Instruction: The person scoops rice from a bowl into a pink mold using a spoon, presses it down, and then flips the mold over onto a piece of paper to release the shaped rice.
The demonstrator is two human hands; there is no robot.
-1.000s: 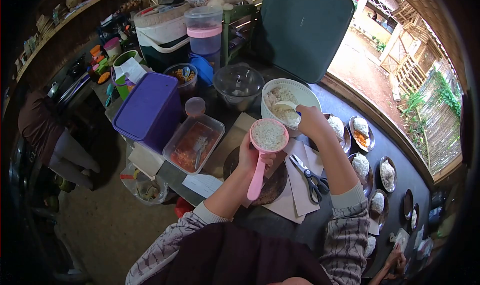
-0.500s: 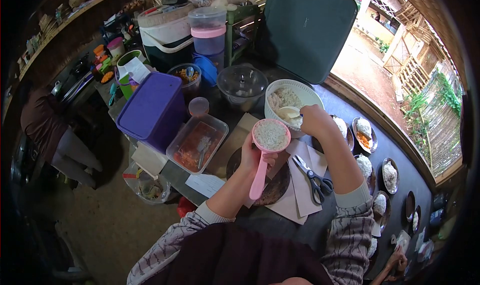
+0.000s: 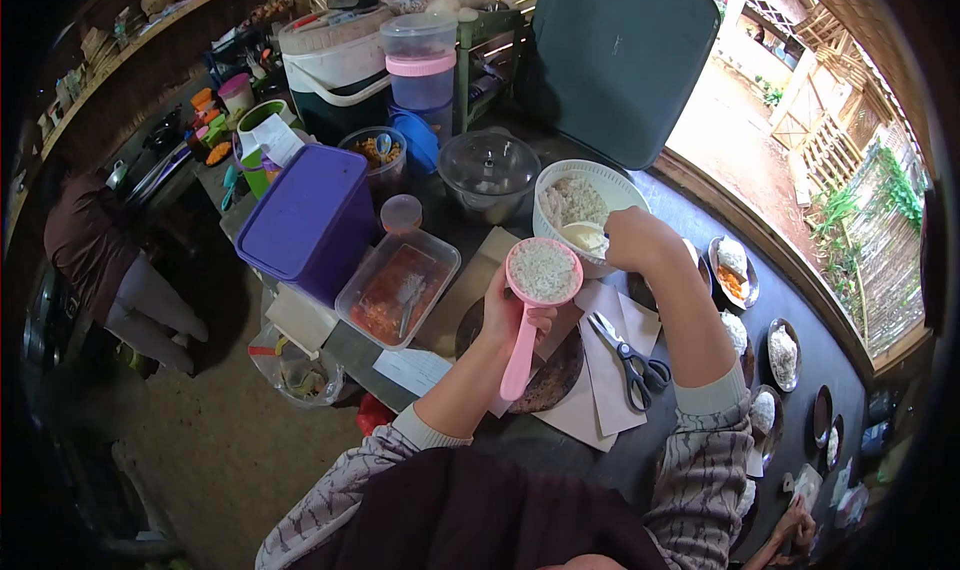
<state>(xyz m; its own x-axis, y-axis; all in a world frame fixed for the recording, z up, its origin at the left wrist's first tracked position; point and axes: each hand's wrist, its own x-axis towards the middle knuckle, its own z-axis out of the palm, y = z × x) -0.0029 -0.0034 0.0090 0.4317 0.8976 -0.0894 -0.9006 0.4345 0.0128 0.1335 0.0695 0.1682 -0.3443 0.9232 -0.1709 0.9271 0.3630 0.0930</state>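
A person's left hand (image 3: 503, 318), fingers wrapped closed around the neck of a pink cup (image 3: 543, 273), holds it upright and heaped with white rice above the table, just beside a white basket (image 3: 623, 192). The right hand (image 3: 635, 242), fingers curled tight on a pale paddle (image 3: 583, 236), works inside the basket, which contains more rice; the grip itself is partly hidden. At left, 1 clear rectangular tub (image 3: 442, 260) holds red food and a spoon, near a closed purple box (image 3: 305, 210). Behind, 1 round tub (image 3: 393, 182) contains orange-brown food. At right, 1 plate (image 3: 752, 290) carries rice and orange food.
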